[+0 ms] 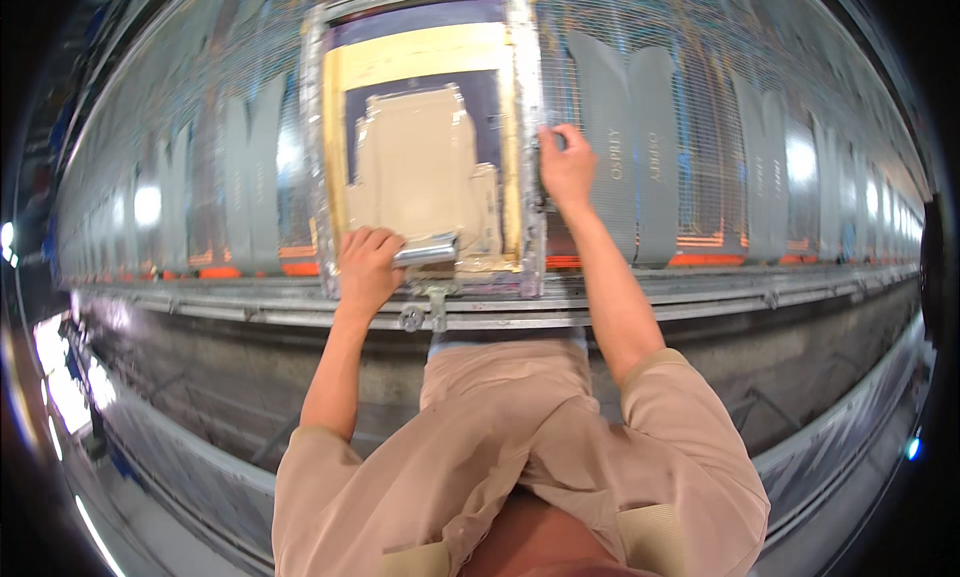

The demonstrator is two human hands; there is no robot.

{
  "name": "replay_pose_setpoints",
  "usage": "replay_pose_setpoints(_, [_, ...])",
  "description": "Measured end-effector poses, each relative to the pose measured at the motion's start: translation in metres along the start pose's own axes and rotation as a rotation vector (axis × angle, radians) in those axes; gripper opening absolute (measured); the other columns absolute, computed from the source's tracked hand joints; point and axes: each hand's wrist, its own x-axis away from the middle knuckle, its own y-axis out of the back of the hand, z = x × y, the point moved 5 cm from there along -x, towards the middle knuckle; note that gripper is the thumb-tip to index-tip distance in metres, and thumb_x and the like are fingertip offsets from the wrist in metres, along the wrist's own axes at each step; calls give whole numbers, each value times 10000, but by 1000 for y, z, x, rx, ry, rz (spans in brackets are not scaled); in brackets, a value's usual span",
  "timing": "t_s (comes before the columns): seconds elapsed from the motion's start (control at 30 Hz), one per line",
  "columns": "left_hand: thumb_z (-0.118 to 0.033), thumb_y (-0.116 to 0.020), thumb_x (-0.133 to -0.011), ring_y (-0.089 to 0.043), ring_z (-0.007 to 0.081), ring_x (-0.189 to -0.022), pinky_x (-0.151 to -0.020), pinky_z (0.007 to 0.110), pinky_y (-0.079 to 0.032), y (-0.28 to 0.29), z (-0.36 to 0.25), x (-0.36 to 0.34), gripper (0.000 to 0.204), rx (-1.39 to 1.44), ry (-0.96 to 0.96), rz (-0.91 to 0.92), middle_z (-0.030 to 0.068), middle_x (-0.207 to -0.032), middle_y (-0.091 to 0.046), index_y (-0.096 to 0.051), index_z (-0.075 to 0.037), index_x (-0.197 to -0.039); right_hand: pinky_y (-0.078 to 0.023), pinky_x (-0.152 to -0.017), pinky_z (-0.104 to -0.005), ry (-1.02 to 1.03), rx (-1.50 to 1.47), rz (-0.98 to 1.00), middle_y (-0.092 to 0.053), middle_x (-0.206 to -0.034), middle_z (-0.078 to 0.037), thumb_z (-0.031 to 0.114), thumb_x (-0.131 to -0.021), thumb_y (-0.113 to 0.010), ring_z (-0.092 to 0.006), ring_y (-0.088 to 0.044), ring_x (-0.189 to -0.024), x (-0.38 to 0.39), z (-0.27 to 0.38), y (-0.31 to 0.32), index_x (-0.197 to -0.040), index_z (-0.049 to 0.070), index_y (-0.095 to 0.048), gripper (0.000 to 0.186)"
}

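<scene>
A screen printing frame with metal sides lies over the long table, its mesh edged in dark blue and yellow. Beige ink covers the middle of the mesh in a stepped shape. At the frame's near left corner, my left hand is closed around the end of a metal squeegee, which lies crosswise at the near side of the ink. My right hand is at the frame's right side, fingers curled and fingertips against its outer edge; their exact hold is partly hidden.
Grey cut fabric pieces with pale lettering lie in a row along the patterned table on both sides. A metal rail runs along the near edge, with a clamp or bracket below the frame. Another long table edge runs behind me.
</scene>
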Motion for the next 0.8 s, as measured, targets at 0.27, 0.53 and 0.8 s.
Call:
replay_pose_setpoints(0.27, [-53, -789, -632, -602, 292, -984, -866, 440, -444, -3, 2, -16, 372, 27, 4, 159, 48, -978, -679, -728, -116, -994, -484, -600, -510, -57, -16, 3, -621, -661, -265, 228, -926, -699, -452, -651, -652, 3, 4, -2, -922, 36, -657, 196])
replay_pose_setpoints(0.53, [-7, -729, -669, -579, 332, -920, -817, 433, -443, 1, -6, -34, 340, -42, 32, 284, 110, -922, -601, -725, -58, -1005, -531, -667, -533, -89, -148, 154, -669, -759, -278, 237, -929, -690, -462, -694, -721, 1, -1, -8, -1031, -8, -582, 287])
replay_pose_setpoints(0.8, [-19, -716, -655, -569, 313, -826, -745, 397, -440, -14, -9, -31, 328, -65, 17, 289, 128, -907, -627, -700, -17, -983, -546, -542, -510, -138, -518, 297, -626, -736, -275, 196, -973, -635, -469, -673, -635, -2, -6, -6, -1054, -54, -530, 284])
